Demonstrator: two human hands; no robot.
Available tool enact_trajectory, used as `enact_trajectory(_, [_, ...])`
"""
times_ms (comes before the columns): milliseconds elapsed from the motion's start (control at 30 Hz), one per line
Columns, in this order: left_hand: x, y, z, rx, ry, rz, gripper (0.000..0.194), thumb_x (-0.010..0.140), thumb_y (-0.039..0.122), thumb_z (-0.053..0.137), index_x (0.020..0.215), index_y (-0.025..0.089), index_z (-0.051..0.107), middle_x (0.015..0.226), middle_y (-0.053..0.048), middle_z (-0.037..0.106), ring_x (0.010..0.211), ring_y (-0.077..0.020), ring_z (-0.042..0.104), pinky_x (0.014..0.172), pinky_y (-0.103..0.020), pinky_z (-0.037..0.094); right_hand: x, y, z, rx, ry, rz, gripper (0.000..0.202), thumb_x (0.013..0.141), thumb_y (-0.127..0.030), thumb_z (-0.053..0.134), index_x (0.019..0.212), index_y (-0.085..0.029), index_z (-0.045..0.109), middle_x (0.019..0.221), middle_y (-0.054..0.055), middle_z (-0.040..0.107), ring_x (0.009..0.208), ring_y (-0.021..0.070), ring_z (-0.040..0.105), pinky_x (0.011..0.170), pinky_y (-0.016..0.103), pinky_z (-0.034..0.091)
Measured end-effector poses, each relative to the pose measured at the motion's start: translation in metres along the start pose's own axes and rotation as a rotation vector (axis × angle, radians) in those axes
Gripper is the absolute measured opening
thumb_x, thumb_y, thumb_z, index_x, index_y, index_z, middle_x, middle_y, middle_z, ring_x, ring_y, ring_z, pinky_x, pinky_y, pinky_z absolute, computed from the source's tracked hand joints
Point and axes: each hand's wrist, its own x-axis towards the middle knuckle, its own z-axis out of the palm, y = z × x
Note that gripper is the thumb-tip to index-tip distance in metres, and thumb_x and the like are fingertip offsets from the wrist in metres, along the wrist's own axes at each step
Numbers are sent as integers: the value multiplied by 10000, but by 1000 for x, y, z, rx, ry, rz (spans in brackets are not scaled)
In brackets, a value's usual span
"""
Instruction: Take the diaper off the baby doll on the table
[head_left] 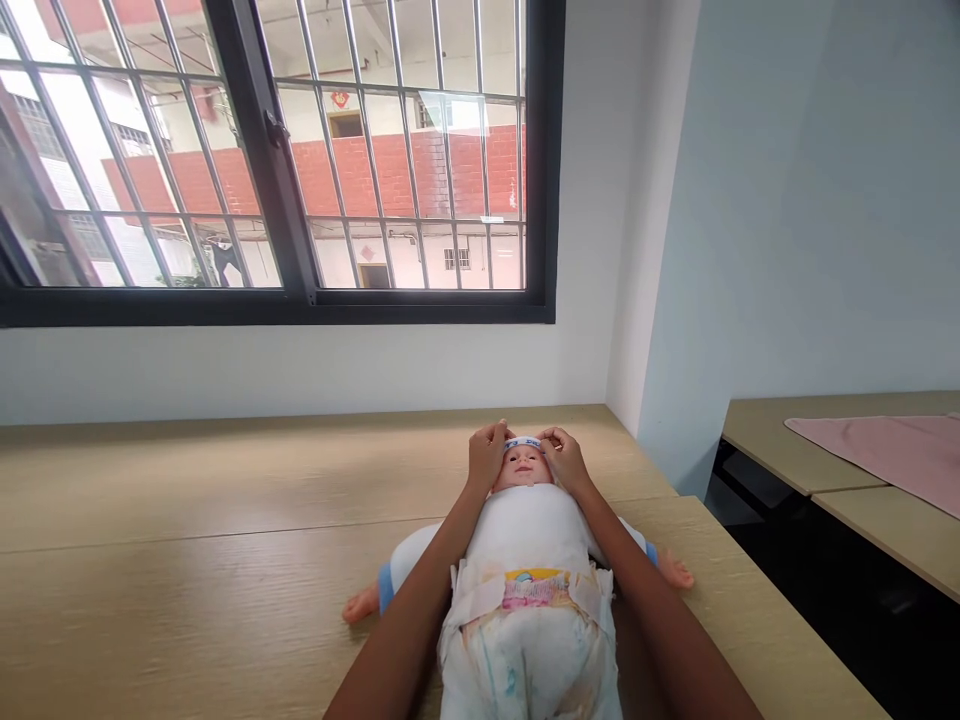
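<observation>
A baby doll (523, 515) lies on its back on the wooden table, its head at the far end and its arms spread out to both sides. It wears a white top with blue cuffs and a diaper (529, 640) with a coloured front strip. Across its forehead runs a white band (523, 442) with blue markings; whether it is a headband or a cap's edge I cannot tell. My left hand (487, 457) pinches the band at the left of the head, fingers closed. At the other side, my right hand (564, 460) grips the band's right end between closed fingers.
The wooden table (187, 600) reaches to the white wall under a barred window (405, 160). To the right, past a dark gap, stands another table (772, 440) with a pink cloth (892, 455) on it. A wall corner juts out behind the doll's right side.
</observation>
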Motion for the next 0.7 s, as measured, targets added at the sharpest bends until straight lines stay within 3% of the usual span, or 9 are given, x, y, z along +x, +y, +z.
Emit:
enact_trajectory(133, [6, 2, -4, 70, -229, 98, 156, 692, 242, 533, 632, 186, 666, 731, -6, 641, 730, -150, 556, 680, -250, 410, 0, 4, -3, 17, -4, -6, 166, 657, -293, 559, 745, -166, 622, 683, 5, 604, 644, 152, 527, 620, 253, 421])
enact_trajectory(233, [10, 8, -7, 121, -329, 104, 131, 613, 175, 585, 685, 187, 694, 771, -5, 646, 740, -149, 548, 669, -241, 409, 0, 6, -5, 37, 15, 8, 147, 652, -285, 563, 724, -165, 610, 679, 8, 606, 644, 150, 525, 620, 253, 422])
enact_trajectory(367, [12, 16, -12, 155, -364, 58, 137, 619, 169, 567, 678, 170, 691, 750, -21, 663, 709, -154, 549, 649, -251, 410, 1, 3, -6, 68, 2, 32, 167, 642, -311, 586, 712, -163, 618, 705, 20, 626, 664, 157, 541, 641, 263, 430])
enact_trajectory(500, [13, 14, -18, 120, -380, -4, 176, 686, 264, 554, 698, 151, 689, 738, -38, 694, 686, -164, 586, 627, -257, 428, -1, -3, -5, 104, -7, 76, 228, 634, -375, 613, 703, -158, 633, 718, 31, 647, 697, 165, 566, 692, 279, 447])
enact_trajectory(700, [15, 6, -26, 109, -242, -74, 208, 666, 349, 608, 654, 143, 638, 675, -54, 665, 661, -178, 594, 605, -266, 425, 4, -15, -9, 85, 35, 170, 295, 605, -391, 642, 772, -149, 665, 781, 70, 686, 741, 195, 601, 727, 324, 472])
